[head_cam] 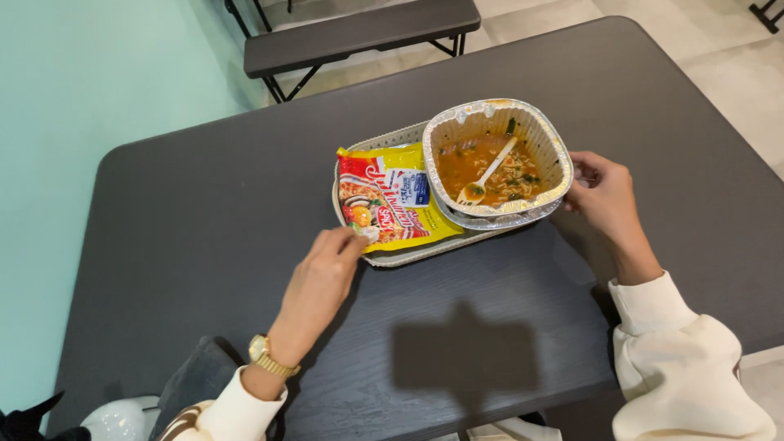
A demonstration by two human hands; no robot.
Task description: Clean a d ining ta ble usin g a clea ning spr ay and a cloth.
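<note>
Both your hands are engaged. Left hand pinches the noodle packet; right hand grips the foil container. Lifting demands level carriage.

One foil bowl, one packet, one tray

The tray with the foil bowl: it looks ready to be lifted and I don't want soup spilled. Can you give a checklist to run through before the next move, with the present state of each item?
1. Left hand on the tray: ok, fingertips at its near left edge, by the noodle packet.
2. Right hand on the load: ok, fingers touch the foil bowl at its right rim; a full grip cannot be told.
3. Bowl level: ok, orange soup sits well below the rim.
4. Spoon secure: not ok, it lies loose in the soup.
5. Packet secure: not ok, it lies loose on the tray.
6. Table around the tray: ok, nothing lies against the tray.
</note>
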